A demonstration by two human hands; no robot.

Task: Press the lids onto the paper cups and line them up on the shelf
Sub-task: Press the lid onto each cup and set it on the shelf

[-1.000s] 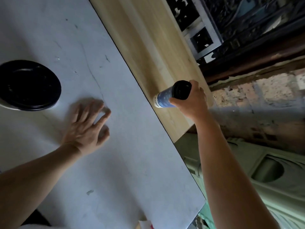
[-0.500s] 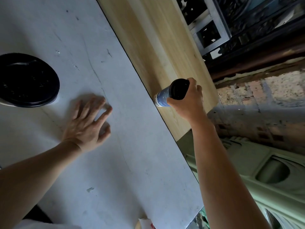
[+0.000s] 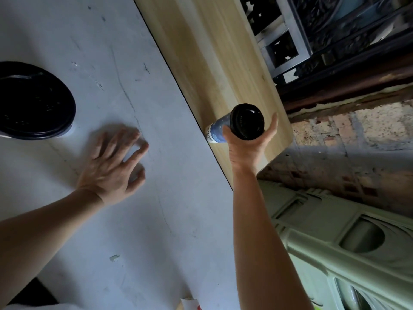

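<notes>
A blue paper cup (image 3: 218, 132) with a black lid (image 3: 247, 121) pressed on stands near the right end of the pale wooden shelf (image 3: 214, 63). My right hand (image 3: 247, 146) flanks it from the near side. The thumb lies against the cup's left side, and the fingers reach straight up past the lid's right edge. My left hand (image 3: 114, 164) rests flat on the white table (image 3: 134, 231), fingers spread, holding nothing. At the far left stands a second cup, with only a sliver of white showing under its large black lid (image 3: 33, 99).
The shelf ends just right of the cup, above a brick wall (image 3: 357, 135). Dark carved woodwork (image 3: 335, 41) rises behind the shelf. Pale green plastic furniture (image 3: 346, 242) stands below the table's right edge. A scrap of paper (image 3: 190, 304) lies at the table's near edge.
My right hand has slid back off the lid, which now shows fully, and its fingers have straightened. The cup stays in place on the shelf. My left hand has barely moved.
</notes>
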